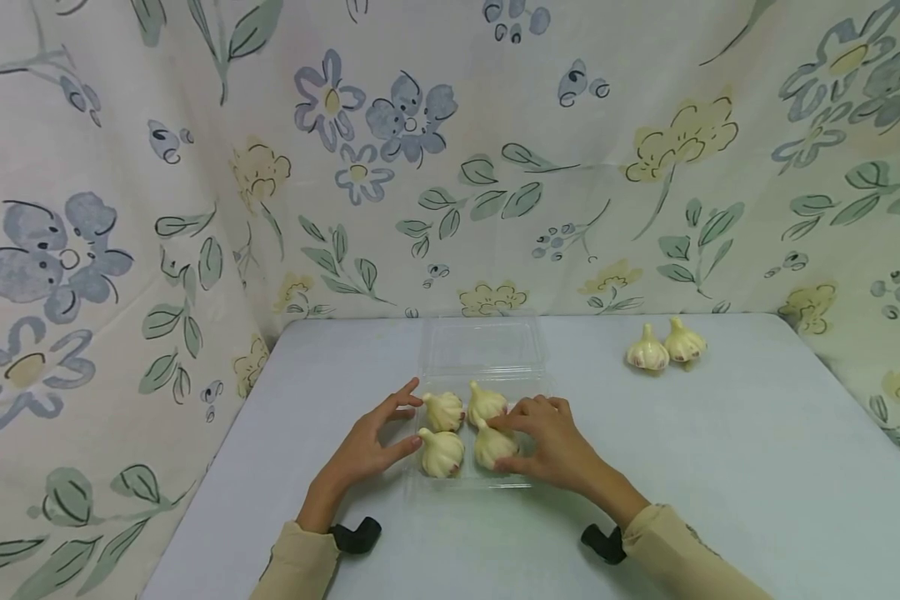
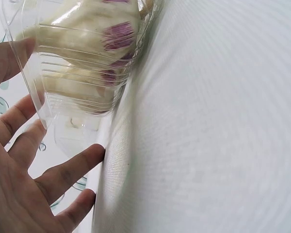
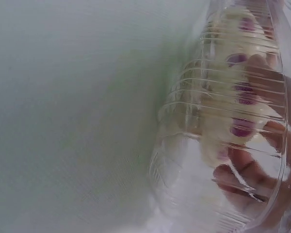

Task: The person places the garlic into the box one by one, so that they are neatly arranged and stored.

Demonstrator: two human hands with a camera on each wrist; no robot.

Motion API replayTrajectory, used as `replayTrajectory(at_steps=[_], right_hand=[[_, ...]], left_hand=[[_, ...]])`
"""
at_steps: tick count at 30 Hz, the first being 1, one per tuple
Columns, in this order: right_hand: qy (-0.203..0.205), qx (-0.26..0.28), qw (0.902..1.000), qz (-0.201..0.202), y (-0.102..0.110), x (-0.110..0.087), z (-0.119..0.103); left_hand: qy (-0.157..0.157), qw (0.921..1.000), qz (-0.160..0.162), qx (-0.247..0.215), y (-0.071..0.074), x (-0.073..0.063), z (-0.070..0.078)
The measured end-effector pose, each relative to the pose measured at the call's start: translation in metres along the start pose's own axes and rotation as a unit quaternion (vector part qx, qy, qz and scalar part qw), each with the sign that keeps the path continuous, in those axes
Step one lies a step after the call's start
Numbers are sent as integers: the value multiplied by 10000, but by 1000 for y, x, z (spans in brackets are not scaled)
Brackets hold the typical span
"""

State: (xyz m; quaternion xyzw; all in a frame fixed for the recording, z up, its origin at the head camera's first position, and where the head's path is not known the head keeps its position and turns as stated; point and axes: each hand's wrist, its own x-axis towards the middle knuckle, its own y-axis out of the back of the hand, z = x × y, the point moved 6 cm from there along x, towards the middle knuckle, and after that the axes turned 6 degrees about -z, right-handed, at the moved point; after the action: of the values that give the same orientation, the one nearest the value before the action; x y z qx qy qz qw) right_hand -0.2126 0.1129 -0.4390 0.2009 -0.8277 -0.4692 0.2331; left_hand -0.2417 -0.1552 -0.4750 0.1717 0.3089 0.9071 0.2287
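A clear plastic box (image 1: 471,482) lies in front of me, its lid (image 1: 483,346) folded back. Inside are several garlic bulbs in two rows. My right hand (image 1: 553,442) reaches into the box's right side and holds the front right garlic bulb (image 1: 491,447) between thumb and fingers. Through the wall in the right wrist view, curled fingers (image 3: 245,177) show beside purple-marked bulbs. My left hand (image 1: 371,442) rests along the left rim with fingers spread. In the left wrist view the left thumb (image 2: 12,60) overlaps the rim; lower fingers extend toward the table.
Two more garlic bulbs, one left (image 1: 647,350) and one right (image 1: 685,342), stand at the back right of the white table (image 1: 742,467). A flowered curtain (image 1: 450,167) hangs behind the table and along its left side.
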Motion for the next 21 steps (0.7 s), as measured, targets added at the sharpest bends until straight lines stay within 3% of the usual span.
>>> replayTrajectory(at_steps=[12,21], right_hand=[[79,-165,9998,-66,-2,4,-2],[55,-421,9991,-50,-3,4,-4]], left_hand=[[108,9999,26,28,0,0,0],[6,10000,20,38,0,2,0]])
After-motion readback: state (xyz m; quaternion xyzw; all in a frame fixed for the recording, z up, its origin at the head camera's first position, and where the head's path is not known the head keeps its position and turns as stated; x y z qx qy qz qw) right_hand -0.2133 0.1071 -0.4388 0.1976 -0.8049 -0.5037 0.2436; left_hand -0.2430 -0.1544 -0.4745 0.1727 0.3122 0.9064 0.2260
